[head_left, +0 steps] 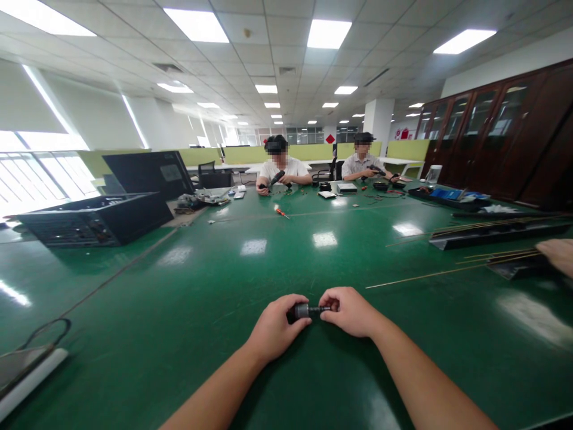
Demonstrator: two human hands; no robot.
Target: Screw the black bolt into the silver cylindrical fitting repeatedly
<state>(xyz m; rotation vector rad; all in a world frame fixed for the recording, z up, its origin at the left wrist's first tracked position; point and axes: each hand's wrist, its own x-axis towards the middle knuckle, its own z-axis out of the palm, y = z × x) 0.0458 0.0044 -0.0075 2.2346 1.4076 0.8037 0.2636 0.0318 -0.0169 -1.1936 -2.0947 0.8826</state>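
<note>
Low in the middle of the head view, my left hand [278,324] wraps round a small black cylinder with a grey collar [303,310]. A narrow dark shaft [315,310] sticks out of the collar toward the right. Its far end lies between the thumb and fingers of my right hand [347,310], which are closed in a pinch. The cylinder lies level, just over or on the green table [215,334]; I cannot tell which. My left palm hides the rear of the cylinder.
An open black computer case [98,221] stands at the left. Across the table sit two people [284,167] with drill-like tools. An orange screwdriver [282,213] lies mid-table. To the right are thin rods [416,279], black channels [492,234] and another person's hand [557,254].
</note>
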